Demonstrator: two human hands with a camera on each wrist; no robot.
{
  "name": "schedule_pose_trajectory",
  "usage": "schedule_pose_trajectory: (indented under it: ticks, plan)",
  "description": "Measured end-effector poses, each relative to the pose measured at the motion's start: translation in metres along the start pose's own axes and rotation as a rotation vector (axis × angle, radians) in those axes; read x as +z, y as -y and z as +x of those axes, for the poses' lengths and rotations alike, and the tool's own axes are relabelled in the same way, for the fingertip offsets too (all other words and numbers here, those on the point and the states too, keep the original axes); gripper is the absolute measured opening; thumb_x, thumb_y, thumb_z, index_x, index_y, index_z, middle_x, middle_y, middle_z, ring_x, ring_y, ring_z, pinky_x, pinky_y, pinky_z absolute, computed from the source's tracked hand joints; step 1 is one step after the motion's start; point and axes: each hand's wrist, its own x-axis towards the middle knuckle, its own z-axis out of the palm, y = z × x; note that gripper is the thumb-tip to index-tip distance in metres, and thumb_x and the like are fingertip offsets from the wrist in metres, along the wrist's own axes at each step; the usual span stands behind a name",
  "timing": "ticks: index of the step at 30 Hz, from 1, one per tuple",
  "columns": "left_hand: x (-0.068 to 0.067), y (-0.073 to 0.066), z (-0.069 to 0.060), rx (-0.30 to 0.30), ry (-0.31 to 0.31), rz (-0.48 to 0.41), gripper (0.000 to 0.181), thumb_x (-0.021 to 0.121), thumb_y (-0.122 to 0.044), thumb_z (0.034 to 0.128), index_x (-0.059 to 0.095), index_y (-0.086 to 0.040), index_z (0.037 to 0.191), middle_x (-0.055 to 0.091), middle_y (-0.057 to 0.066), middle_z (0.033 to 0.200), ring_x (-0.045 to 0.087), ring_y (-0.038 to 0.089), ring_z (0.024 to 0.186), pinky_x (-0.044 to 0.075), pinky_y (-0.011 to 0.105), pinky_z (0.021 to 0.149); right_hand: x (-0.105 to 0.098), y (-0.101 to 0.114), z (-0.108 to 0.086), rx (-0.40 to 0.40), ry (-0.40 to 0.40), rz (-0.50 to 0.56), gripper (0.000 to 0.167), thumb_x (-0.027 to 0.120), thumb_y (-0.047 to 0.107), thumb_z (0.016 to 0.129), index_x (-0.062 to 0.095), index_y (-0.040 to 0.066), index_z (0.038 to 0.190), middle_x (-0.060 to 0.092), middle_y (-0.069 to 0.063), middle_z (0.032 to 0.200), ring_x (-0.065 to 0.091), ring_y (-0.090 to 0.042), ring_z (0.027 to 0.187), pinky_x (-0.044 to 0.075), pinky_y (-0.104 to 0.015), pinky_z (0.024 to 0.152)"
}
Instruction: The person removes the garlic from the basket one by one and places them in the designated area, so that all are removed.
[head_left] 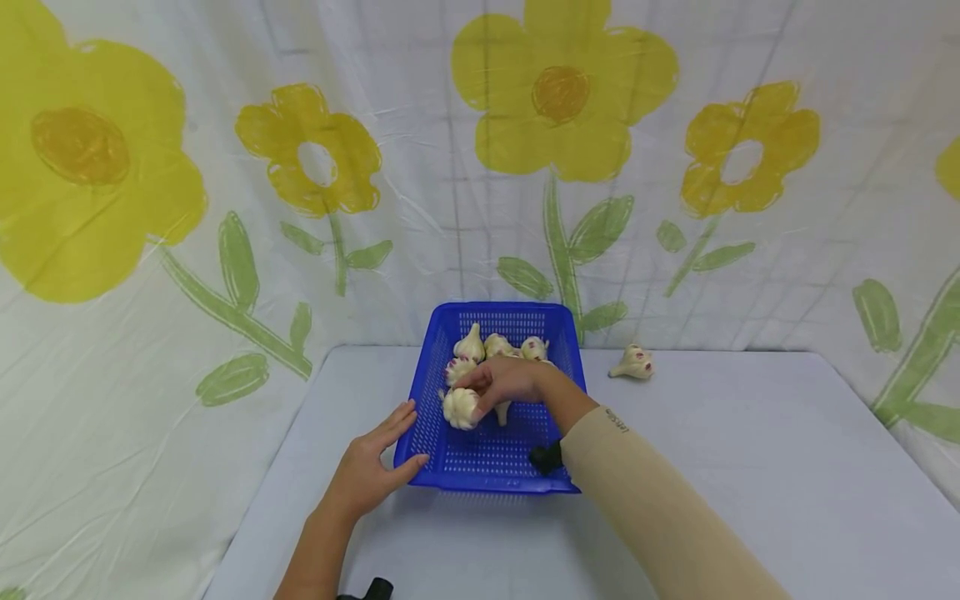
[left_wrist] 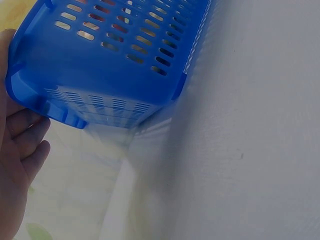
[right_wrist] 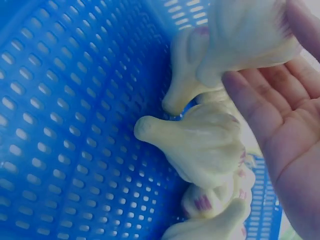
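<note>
A blue plastic basket point(head_left: 491, 482) with perforated walls holds several garlic bulbs, among them a bulb point(head_left: 470, 343) near its far left corner. My right hand point(head_left: 513, 379) reaches in from the right and pinches one whitish garlic bulb point(head_left: 461, 408) between thumb and fingers. The right wrist view shows this held bulb point(right_wrist: 250, 37) above other bulbs point(right_wrist: 200, 142) with thick stems and purple marks. My left hand point(head_left: 372, 462) rests against the basket's near left rim, its fingers mostly straight and its thumb at the corner. The left wrist view shows its fingers point(left_wrist: 32, 137) beside the rim.
One garlic bulb point(head_left: 633, 362) lies on the white table point(head_left: 712, 450), right of the basket. Behind the table hangs a white curtain point(head_left: 420, 208) with yellow flowers. A black wrist device point(head_left: 546, 458) sits by the right sleeve, over the basket's near right corner.
</note>
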Motion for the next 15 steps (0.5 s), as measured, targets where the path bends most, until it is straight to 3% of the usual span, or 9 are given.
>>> schedule_pose_trajectory:
  ticks: [11, 15]
  plan:
    - [0.000, 0.000, 0.000, 0.022, -0.007, -0.002, 0.066, 0.080, -0.033, 0.0813, 0.057, -0.008, 0.138, 0.049, 0.000, 0.149, 0.051, 0.022, 0.134, 0.046, 0.043, 0.104, -0.014, 0.007, -0.015, -0.051, -0.057, 0.035, 0.065, 0.081, 0.013, 0.079, 0.057, 0.012, 0.139, 0.065, -0.003, 0.129, 0.059, -0.017, 0.118, 0.050, -0.036, 0.104]
    - [-0.001, -0.001, 0.001, 0.025, -0.005, -0.005, 0.066, 0.079, -0.032, 0.0817, 0.057, -0.007, 0.138, 0.049, 0.001, 0.149, 0.050, 0.023, 0.134, 0.046, 0.043, 0.104, -0.022, 0.010, -0.027, -0.088, -0.087, 0.034, 0.064, 0.080, 0.013, 0.080, 0.056, 0.011, 0.140, 0.063, -0.005, 0.133, 0.057, -0.020, 0.125, 0.049, -0.038, 0.106]
